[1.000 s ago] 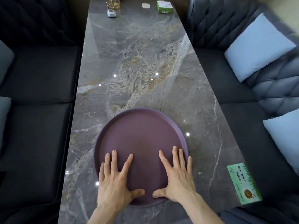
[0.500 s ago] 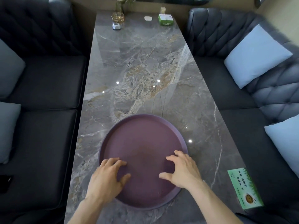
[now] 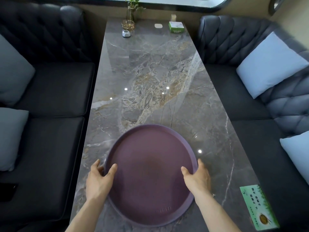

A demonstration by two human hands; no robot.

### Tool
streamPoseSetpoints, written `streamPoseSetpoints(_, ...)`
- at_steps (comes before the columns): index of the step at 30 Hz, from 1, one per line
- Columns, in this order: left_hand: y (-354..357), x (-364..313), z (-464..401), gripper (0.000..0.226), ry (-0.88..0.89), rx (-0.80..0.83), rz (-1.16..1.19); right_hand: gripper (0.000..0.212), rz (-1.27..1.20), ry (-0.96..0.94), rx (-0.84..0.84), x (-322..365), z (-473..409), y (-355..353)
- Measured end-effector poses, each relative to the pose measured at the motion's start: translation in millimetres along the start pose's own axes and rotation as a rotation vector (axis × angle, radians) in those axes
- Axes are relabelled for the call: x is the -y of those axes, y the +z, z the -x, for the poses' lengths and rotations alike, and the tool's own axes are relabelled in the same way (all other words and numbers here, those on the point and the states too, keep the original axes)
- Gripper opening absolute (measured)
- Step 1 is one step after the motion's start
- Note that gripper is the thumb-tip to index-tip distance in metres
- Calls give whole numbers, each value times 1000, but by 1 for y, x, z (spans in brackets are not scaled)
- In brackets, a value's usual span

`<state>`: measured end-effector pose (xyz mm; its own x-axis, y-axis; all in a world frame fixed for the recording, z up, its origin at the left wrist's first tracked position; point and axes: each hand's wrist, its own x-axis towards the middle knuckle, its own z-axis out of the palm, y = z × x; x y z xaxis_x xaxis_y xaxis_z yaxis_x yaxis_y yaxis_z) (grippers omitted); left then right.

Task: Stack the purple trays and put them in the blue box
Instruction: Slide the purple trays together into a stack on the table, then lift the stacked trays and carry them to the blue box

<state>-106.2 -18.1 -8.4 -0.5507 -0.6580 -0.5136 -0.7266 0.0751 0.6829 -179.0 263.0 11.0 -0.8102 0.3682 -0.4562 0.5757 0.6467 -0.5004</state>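
A round purple tray [image 3: 150, 173] lies at the near end of the grey marble table [image 3: 150, 72]. A second rim edge shows under its near side, so it looks like a stack. My left hand [image 3: 98, 180] grips the tray's left rim, thumb inside and fingers outside. My right hand [image 3: 197, 178] holds the right rim the same way. No blue box is in view.
A green card [image 3: 257, 208] lies at the near right table edge. At the far end stand a plant vase [image 3: 132, 12], a gold glass dish [image 3: 127, 25], a small white device [image 3: 126, 33] and a green box [image 3: 176, 26]. Dark sofas with pale cushions flank the table.
Both hands slid from lying flat on the tray's inside out to its left and right rims and closed on them. The view tilted up, showing more of the far table end.
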Motion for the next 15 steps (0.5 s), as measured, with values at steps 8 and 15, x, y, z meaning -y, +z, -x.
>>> streamPoseSetpoints(8, 7, -4, -4, 70, -91, 79, 116, 82, -104, 71, 70, 0, -10, -4)
streamPoseSetpoints(15, -8, -7, 5, 48, -72, 39, 225, 68, -79, 57, 36, 3, 4, -11)
